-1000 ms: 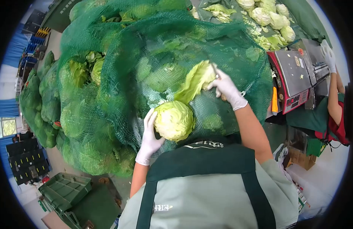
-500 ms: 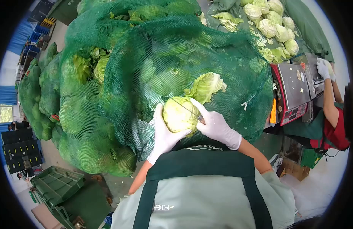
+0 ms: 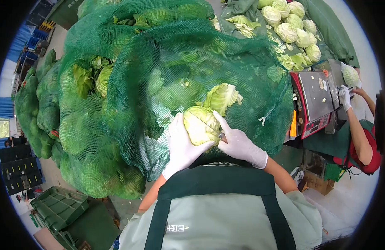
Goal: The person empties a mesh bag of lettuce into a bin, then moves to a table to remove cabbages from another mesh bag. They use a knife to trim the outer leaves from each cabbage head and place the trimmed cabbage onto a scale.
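Inspector A: Where was the produce under handling?

Inspector B: A round, pale-green cabbage was at the centre of the frame, above the dark green apron bib.

Inspector A: State of the hands?

Inspector B: The white-gloved left hand was cupped around the cabbage's left and lower sides. The white-gloved right hand was closed about a thin metal knife at the cabbage's right side, thumb extended toward its top. The blade lay diagonally across the cabbage; its depth could not be determined.

Inspector A: Surroundings?

Inspector B: A loose, curled, light-green leaf lay just above the cabbage in the frame, over a bulging green mesh sack. Trimmed pale cabbages were grouped at upper right. Below them, at right, stood a red-sided scale with a grey metal plate, a co-worker's white-gloved hand beside it.
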### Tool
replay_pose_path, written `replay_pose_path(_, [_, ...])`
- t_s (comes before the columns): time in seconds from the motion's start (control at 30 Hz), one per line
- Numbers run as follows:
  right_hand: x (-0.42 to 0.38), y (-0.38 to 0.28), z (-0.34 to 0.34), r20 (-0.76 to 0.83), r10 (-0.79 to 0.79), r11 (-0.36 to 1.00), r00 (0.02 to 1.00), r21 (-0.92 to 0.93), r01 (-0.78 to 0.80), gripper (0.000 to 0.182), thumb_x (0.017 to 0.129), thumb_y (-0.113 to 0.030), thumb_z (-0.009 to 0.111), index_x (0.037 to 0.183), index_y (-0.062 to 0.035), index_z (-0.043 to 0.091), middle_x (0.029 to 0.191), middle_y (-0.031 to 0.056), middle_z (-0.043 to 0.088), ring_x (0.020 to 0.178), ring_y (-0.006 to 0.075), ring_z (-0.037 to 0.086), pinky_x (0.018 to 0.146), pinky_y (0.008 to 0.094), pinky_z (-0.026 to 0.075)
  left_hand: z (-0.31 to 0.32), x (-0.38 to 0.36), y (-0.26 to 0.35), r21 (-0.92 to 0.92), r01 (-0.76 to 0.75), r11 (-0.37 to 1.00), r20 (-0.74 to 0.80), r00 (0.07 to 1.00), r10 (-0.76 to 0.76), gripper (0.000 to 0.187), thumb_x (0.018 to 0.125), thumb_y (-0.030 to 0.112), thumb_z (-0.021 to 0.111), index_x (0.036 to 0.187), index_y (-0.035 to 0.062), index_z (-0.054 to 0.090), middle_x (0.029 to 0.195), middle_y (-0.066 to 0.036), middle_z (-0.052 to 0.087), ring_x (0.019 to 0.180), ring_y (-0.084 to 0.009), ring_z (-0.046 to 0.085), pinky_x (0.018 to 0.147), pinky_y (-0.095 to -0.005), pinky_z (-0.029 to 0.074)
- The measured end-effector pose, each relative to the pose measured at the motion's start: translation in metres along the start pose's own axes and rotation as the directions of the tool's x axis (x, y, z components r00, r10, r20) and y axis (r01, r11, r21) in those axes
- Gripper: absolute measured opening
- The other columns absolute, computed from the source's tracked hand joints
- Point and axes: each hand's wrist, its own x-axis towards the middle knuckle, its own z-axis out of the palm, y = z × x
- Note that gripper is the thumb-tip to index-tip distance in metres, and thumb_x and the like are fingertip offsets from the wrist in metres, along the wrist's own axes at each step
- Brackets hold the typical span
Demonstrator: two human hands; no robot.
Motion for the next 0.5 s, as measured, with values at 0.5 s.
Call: replay_pose_path(0.5, [0.02,0.011,-0.007,-0.044,0.053,0.982,0.998,-0.177,-0.06,0.072,0.083,-0.008,0.054,0.151,-0.0069,0.029,0.083,0.0258,0.068,0.079,0.0452,0.067,0.074,0.0552,0.052,0.018,0.008,0.006,0.118,-0.082,0.99,-0.01,0.996,0.083,0.117,0.061,0.039,0.091,0.147,-0.0098,0.028,0.142,-0.028,0.041,0.132,-0.0436,0.04,0.109,-0.0524,0.035])
